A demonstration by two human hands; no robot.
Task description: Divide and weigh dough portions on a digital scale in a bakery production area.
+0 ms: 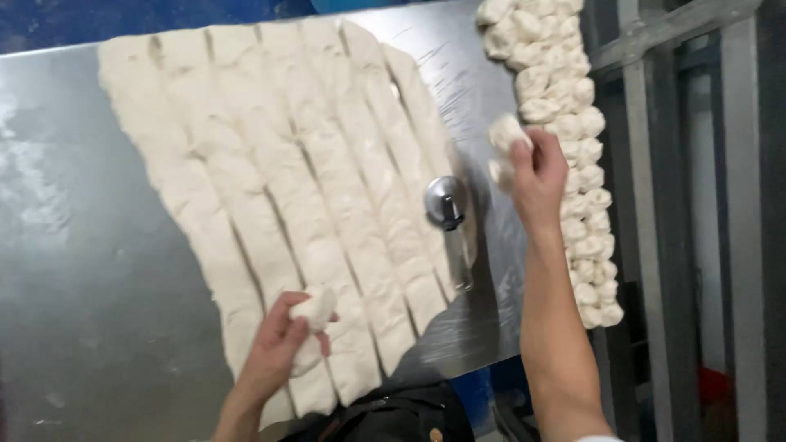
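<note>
Left hand (274, 348): it is hovering over the near end of the dough strips, with the fingers (288, 315) curling shut around a small dough lump (315, 309).
Right hand (538, 176): it is reaching out toward the right side of the surface, with the fingers closing around a second dough piece (507, 135); more dough is showing just below the grip.
Dough sheet (278, 172): it is lying flat across the steel surface (74, 270), cut lengthwise into long strips that are sitting side by side.
Dough balls (565, 123): they are piling in a long row along the right edge of the surface, just beside the right hand.
Wheel cutter (449, 214): it is resting on the surface at the right border of the strips, between the two hands, with its handle pointing toward the person.
</note>
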